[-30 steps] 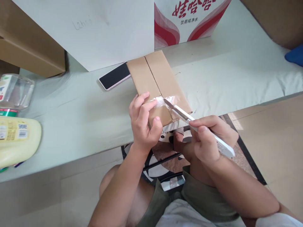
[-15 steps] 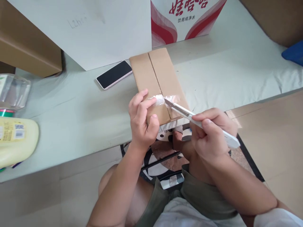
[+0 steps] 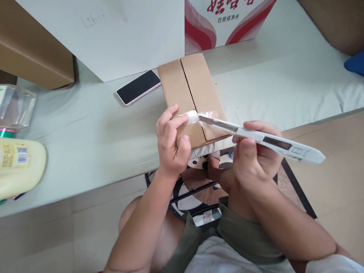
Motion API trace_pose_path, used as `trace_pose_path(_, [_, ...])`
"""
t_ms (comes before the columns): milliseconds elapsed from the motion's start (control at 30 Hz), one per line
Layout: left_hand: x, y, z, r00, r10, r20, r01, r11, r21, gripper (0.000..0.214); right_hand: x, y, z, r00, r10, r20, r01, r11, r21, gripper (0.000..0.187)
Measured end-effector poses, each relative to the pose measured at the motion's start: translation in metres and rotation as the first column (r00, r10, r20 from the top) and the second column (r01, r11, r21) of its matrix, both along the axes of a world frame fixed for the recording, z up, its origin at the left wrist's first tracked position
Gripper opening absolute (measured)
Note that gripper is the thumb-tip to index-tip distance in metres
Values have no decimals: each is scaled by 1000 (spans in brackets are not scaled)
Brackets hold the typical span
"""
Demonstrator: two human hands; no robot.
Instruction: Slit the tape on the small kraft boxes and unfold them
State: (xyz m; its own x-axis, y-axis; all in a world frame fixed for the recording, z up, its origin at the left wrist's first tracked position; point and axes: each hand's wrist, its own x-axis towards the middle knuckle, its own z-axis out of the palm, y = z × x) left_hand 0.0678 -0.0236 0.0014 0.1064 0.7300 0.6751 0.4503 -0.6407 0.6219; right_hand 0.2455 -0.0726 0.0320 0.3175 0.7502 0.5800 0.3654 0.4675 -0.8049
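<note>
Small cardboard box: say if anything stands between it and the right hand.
Only the white utility knife the right hand holds, its blade tip at the tape on the small cardboard box; nothing else visible intervenes. The left hand touches the box beside the tip.

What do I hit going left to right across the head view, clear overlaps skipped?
Pale yellow container → phone → small cardboard box → right hand → blue object at the edge.
</note>
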Motion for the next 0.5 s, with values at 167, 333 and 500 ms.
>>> trace_pose_path(167, [1, 1, -1, 1000, 11, -9, -11, 1000, 6, 39, -7, 13, -5, 989, 98, 114, -122, 967, 225, 23])
trace_pose_path(333, [2, 1, -1, 1000, 6, -10, -6, 1000, 8, 39, -12, 12, -6, 976, 171, 134, -189, 971, 144, 27])
trace_pose_path(500, [3, 1, -3, 1000, 6, -19, -6, 1000, 11, 40, -13, 12, -6, 980, 168, 107, -179, 979, 102, 28])
